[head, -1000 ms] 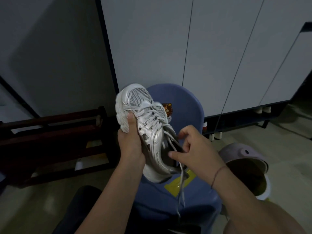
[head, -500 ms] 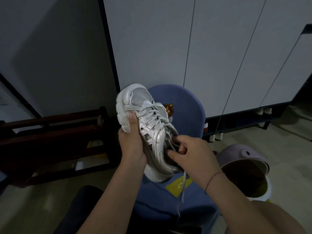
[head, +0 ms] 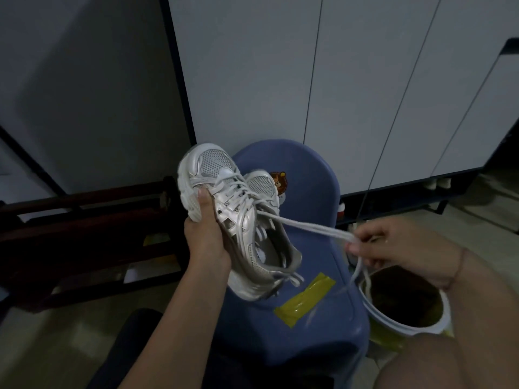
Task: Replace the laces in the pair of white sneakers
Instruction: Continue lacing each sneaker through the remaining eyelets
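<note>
The left hand (head: 206, 240) is up in front of the person, its bare forearm rising from the bottom middle. The palm cups the side of the white sneaker (head: 222, 175). The thumb lies straight up along the sole edge towards the toe, and the other fingers are wrapped out of sight behind. The right hand (head: 398, 245) is drawn out to the right, well apart from the left. Its thumb and curled fingers (head: 368, 233) pinch the lace (head: 306, 226), which is stretched taut between the hands. The right forearm comes in from the lower right corner.
</note>
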A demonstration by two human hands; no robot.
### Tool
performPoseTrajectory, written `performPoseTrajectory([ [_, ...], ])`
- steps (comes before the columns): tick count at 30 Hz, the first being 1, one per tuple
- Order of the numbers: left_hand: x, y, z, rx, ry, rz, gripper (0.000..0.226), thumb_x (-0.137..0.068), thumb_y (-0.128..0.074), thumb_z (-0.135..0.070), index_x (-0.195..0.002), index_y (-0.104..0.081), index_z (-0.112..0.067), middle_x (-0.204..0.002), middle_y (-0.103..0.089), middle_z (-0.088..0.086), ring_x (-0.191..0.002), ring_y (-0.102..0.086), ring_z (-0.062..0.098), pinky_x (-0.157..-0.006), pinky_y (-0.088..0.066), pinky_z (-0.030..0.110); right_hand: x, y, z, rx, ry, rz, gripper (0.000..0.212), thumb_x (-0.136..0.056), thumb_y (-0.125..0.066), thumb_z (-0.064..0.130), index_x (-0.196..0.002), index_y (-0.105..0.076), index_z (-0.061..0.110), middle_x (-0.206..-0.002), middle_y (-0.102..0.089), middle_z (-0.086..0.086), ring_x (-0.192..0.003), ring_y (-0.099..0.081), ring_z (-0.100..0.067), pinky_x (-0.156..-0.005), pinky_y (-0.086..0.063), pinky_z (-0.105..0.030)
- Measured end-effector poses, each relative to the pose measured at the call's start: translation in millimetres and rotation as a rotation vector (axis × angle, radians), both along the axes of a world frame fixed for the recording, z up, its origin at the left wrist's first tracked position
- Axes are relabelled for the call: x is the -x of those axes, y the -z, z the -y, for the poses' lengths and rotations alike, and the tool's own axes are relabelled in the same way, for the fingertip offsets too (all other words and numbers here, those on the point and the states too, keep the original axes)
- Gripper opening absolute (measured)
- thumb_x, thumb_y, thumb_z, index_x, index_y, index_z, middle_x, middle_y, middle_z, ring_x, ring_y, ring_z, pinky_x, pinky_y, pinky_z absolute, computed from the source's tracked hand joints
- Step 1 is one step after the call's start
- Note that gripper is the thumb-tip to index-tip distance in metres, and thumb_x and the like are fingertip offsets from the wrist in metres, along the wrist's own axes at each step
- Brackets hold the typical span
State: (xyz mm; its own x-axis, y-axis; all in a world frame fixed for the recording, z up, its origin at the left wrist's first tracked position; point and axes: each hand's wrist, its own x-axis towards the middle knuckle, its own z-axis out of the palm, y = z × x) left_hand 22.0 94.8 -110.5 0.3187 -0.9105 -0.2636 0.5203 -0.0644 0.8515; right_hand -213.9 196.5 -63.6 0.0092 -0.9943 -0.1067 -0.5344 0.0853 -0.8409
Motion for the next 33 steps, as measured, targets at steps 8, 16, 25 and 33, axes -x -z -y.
performPoseTrajectory([
  [8,6,7,-3,-0.033,0.048,-0.019,0.053,-0.086,-0.065,-0.052,-0.121,-0.062,-0.011,-0.105,-0.073,0.006,-0.088,-0.072,0.019,-0.067,-0.057,0.029,9,-53,-8,0.153,-0.001,0.125,0.034,-0.066,-0.077,0.041,-0.074,-0.072,0.009,-0.051,-0.056,-0.008,-0.047,-0.049,-0.011,-0.045,-0.042,-0.015],
  [16,11,10,-6,0.0,0.154,-0.037,0.049,-0.088,-0.064,-0.05,-0.119,-0.063,-0.012,-0.103,-0.074,0.007,-0.082,-0.073,0.017,-0.058,-0.057,0.026,-23,-116,6,0.226,-0.109,0.201,0.021,-0.067,-0.067,0.023,-0.077,-0.069,0.005,-0.058,-0.064,-0.004,-0.054,-0.059,-0.01,-0.054,-0.051,-0.015],
  [25,19,12,-9,0.038,0.358,0.015,0.047,-0.089,-0.06,-0.05,-0.116,-0.066,-0.012,-0.103,-0.075,0.011,-0.091,-0.073,0.025,-0.086,-0.058,0.041,-74,-148,38,0.312,-0.121,0.021,0.019,-0.08,-0.07,0.012,-0.089,-0.068,-0.004,-0.067,-0.068,-0.011,-0.054,-0.064,-0.01,-0.058,-0.055,-0.017],
  [33,17,20,-4,-0.071,0.405,-0.075,0.08,-0.063,-0.069,-0.067,-0.119,-0.067,-0.009,-0.106,-0.074,0.014,-0.098,-0.071,0.031,-0.093,-0.054,0.047,-78,-127,22,0.318,-0.114,0.14,0.017,-0.08,-0.067,0.002,-0.09,-0.064,-0.011,-0.072,-0.07,-0.016,-0.06,-0.068,-0.015,-0.059,-0.055,-0.018],
])
